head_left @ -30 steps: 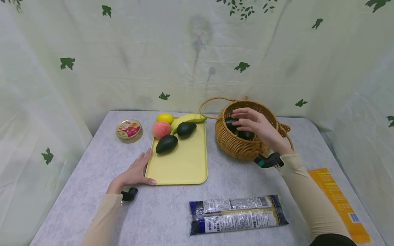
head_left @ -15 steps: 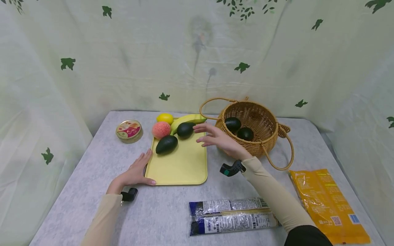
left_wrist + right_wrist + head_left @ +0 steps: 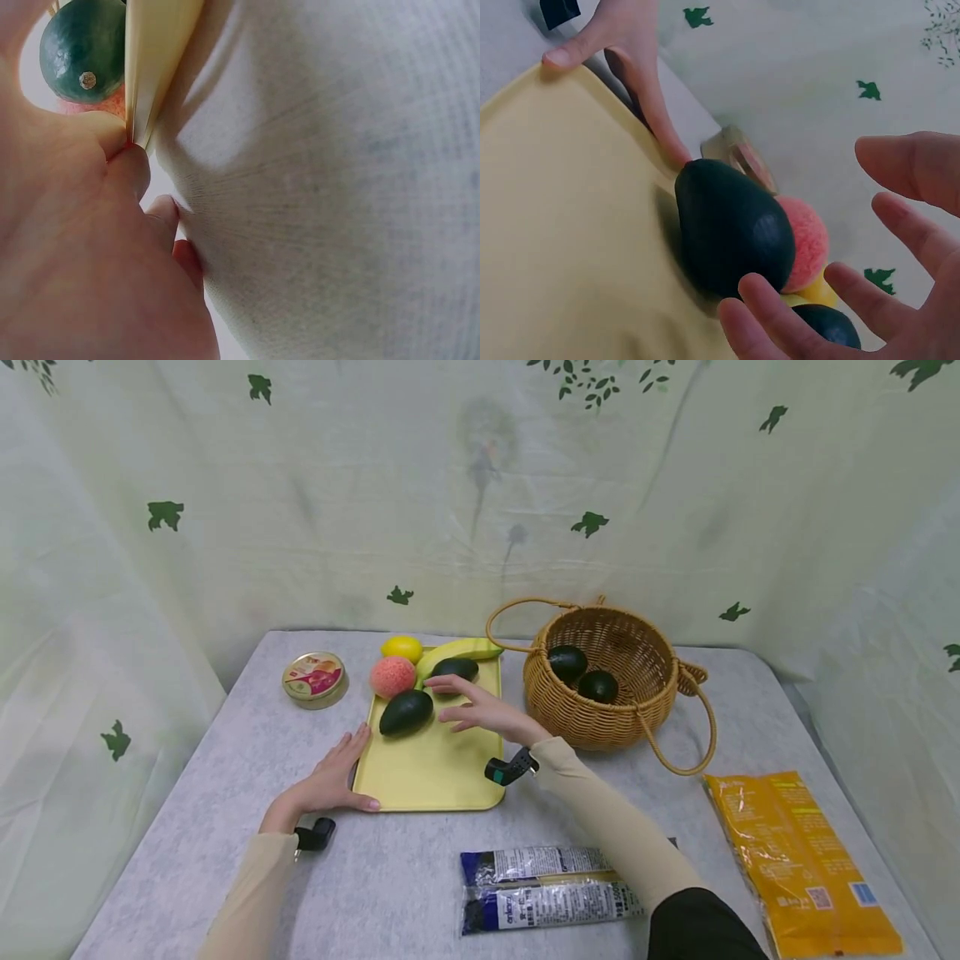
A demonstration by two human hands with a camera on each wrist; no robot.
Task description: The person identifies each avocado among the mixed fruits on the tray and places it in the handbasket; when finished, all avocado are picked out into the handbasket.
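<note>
My left hand (image 3: 330, 781) rests at the yellow tray's (image 3: 431, 772) near-left corner, straight fingers along the left side and thumb at the front edge. Over the tray hovers my right hand (image 3: 495, 712), fingers spread and holding nothing. Just left of its fingertips lies a dark green avocado (image 3: 405, 713); a second avocado (image 3: 459, 667) behind is partly hidden by that hand. A banana (image 3: 474, 648), a pink bumpy round fruit (image 3: 392, 677) and a lemon (image 3: 401, 648) sit at the tray's far end. In the right wrist view, spread fingers stand close to the nearer avocado (image 3: 735, 225).
A wicker basket (image 3: 588, 724) stands right of the tray, two avocados (image 3: 597, 686) inside, its handles folded outward. A round tin (image 3: 313, 677) sits at the back left. Two joined dark-blue packets (image 3: 555, 897) lie in front; an orange bag (image 3: 806, 860) lies at the right.
My right hand has left the basket, where it was over the avocados, and moved left over the tray to the nearer avocado there. My left hand has stayed at the tray's corner.
</note>
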